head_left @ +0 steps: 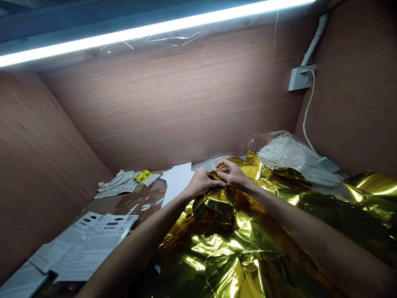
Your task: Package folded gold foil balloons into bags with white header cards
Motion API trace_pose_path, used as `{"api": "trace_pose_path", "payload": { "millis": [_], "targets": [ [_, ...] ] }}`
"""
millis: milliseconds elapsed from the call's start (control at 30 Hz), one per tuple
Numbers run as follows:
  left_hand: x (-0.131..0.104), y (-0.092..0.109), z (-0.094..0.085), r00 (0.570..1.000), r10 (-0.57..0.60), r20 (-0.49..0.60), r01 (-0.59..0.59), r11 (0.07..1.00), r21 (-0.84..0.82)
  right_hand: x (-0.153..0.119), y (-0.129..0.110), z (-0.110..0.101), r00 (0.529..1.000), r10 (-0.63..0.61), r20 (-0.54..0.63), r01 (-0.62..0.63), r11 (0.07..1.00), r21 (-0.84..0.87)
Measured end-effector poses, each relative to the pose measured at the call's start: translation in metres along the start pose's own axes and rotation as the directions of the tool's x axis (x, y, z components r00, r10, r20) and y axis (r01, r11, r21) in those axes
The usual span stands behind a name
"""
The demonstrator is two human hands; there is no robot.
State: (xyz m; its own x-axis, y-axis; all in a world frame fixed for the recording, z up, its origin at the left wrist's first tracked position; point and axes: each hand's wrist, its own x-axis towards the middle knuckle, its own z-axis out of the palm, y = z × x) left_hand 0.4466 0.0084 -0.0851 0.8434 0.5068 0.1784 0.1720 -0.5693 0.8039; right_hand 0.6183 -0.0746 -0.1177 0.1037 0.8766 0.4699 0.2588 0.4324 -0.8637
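Observation:
A large crumpled sheet of shiny gold foil (pixel 245 248) covers the middle and right of the work surface. My left hand (pixel 203 182) pinches a gathered fold of it near the centre, its fingers closed. Right beside it, my right hand (pixel 231 174) also grips the bunched foil, with the fingertips of both hands nearly meeting. Below the hands, a puffed part of the foil hangs toward me. The exact edge between the fingers is hidden.
Printed cards (pixel 99 248) lie at the left front; label sheets (pixel 118 190), a yellow packet (pixel 143 177) and white paper (pixel 178 182) lie behind. At the back right are a clear bag of white sticks (pixel 288 153) and a cable (pixel 305 120) from a wall socket (pixel 299 78).

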Motion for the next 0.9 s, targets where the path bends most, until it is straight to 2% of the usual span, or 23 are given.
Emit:
{"api": "trace_pose_path", "payload": {
  "millis": [200,300,400,467,533,567,600,633,667,700,767,833,900],
  "targets": [
    [0.000,-0.010,0.004,0.992,-0.001,-0.122,-0.008,0.997,-0.077,-0.002,-0.008,-0.003,0.997,0.063,0.049,-0.064,0.998,0.026],
    [0.002,-0.013,0.005,0.983,-0.004,-0.185,-0.003,0.999,-0.039,-0.001,-0.008,-0.002,0.993,0.092,0.071,-0.092,0.996,0.008],
    [0.000,-0.005,-0.005,0.979,0.009,-0.202,-0.005,1.000,0.017,0.000,-0.005,0.000,0.994,0.105,0.041,-0.105,0.994,-0.008],
    [-0.007,0.009,-0.017,0.978,0.013,-0.208,-0.005,0.999,0.039,0.001,-0.002,0.001,0.994,0.102,-0.032,-0.103,0.994,-0.027],
    [-0.022,0.029,-0.030,0.953,0.084,-0.292,-0.043,0.989,0.145,0.003,0.000,0.000,0.985,0.091,-0.144,-0.099,0.994,-0.050],
    [-0.033,0.039,-0.033,0.916,0.173,-0.361,-0.077,0.961,0.266,0.004,0.001,-0.001,0.975,0.083,-0.207,-0.097,0.994,-0.059],
    [-0.046,0.049,-0.035,0.861,0.285,-0.421,-0.101,0.907,0.408,0.005,0.002,-0.002,0.960,0.073,-0.270,-0.094,0.993,-0.066],
    [-0.058,0.058,-0.033,0.815,0.383,-0.435,-0.108,0.838,0.535,0.006,0.003,-0.003,0.942,0.062,-0.329,-0.090,0.993,-0.071],
    [-0.071,0.064,-0.028,0.786,0.445,-0.429,-0.092,0.770,0.631,0.007,0.004,-0.003,0.922,0.051,-0.384,-0.085,0.994,-0.073],
    [-0.082,0.067,-0.021,0.787,0.465,-0.407,-0.063,0.716,0.695,0.008,0.004,-0.003,0.900,0.040,-0.433,-0.080,0.994,-0.074],
    [-0.095,0.065,-0.004,0.818,0.431,-0.381,-0.005,0.668,0.745,0.010,0.005,-0.002,0.858,0.024,-0.513,-0.072,0.995,-0.074],
    [-0.094,0.053,0.009,0.832,0.382,-0.402,0.055,0.664,0.746,0.010,0.003,0.001,0.821,0.012,-0.571,-0.068,0.995,-0.077],
    [-0.083,0.037,0.012,0.835,0.346,-0.427,0.090,0.680,0.727,0.009,0.000,0.003,0.785,-0.002,-0.619,-0.065,0.994,-0.086]
  ]
}}
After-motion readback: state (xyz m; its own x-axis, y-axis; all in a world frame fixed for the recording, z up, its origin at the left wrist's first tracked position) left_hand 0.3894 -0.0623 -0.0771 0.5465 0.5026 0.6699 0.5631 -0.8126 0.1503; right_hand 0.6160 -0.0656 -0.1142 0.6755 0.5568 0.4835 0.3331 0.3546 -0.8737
